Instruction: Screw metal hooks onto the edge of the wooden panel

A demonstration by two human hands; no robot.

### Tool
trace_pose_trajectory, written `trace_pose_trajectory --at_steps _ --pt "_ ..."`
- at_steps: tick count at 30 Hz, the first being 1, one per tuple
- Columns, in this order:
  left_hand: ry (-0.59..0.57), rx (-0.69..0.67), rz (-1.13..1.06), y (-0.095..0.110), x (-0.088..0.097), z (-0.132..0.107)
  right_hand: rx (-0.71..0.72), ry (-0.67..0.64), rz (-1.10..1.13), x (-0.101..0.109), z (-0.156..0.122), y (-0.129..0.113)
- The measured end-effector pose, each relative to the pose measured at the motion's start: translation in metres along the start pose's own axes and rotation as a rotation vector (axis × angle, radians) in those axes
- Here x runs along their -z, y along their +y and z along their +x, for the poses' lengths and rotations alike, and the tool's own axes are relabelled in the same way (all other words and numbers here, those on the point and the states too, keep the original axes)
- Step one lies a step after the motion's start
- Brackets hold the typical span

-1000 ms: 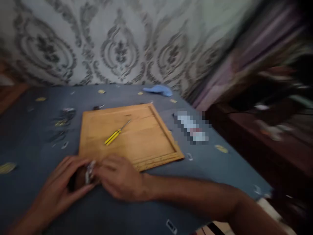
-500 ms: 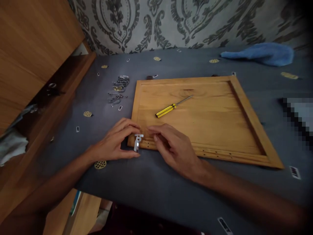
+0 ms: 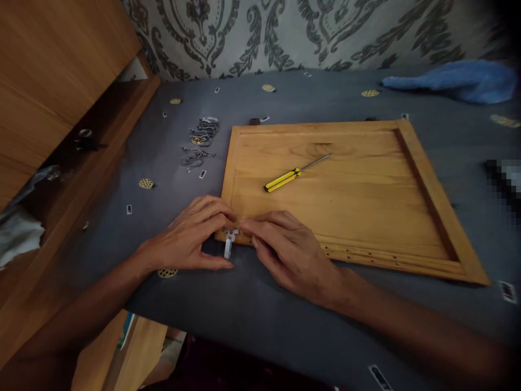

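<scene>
My left hand (image 3: pixel 199 236) holds a small silvery metal bracket (image 3: pixel 228 245) between thumb and fingers. The bracket lies over the near left corner of a framed wooden panel (image 3: pixel 285 203), partly sticking out past its edge. Close beside it, my right hand (image 3: pixel 295 252) is closed in a pinch, its fingertips near the bracket's right end. Whatever those fingertips may hold is too small to make out. A yellow and black screwdriver (image 3: pixel 283 180) rests on the panel, its shaft pointing to the far right. Small dark holes run along the panel's near rail.
Several metal pieces (image 3: pixel 203 133) lie in a cluster left of the panel. At the back right is a blue cloth (image 3: pixel 459 81). A wooden cabinet (image 3: pixel 73 65) borders the left side of the patterned grey tabletop (image 3: pixel 260 315).
My right hand has moved left, bringing its fingertips closer to the bracket. The bracket has tilted slightly in my left hand. The camera view has shifted a little.
</scene>
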State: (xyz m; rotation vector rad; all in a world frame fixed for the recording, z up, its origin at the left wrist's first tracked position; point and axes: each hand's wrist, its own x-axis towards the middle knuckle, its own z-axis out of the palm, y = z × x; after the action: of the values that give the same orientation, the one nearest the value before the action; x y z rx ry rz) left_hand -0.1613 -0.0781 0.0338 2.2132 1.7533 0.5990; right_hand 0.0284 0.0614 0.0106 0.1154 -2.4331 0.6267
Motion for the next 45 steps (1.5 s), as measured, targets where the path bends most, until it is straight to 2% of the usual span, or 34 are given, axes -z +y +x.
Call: trace_pose_trajectory --at_steps 11,45 --pt "0.002 -0.027 -0.012 0.0002 -0.0021 0.0006 0.069 -0.023 0.007 -0.0001 0.0001 -0.0004" --pt "0.022 -0.018 -0.114 0.0025 -0.005 0.0027 0.077 -0.04 0.029 -0.0011 -0.0002 0.0012"
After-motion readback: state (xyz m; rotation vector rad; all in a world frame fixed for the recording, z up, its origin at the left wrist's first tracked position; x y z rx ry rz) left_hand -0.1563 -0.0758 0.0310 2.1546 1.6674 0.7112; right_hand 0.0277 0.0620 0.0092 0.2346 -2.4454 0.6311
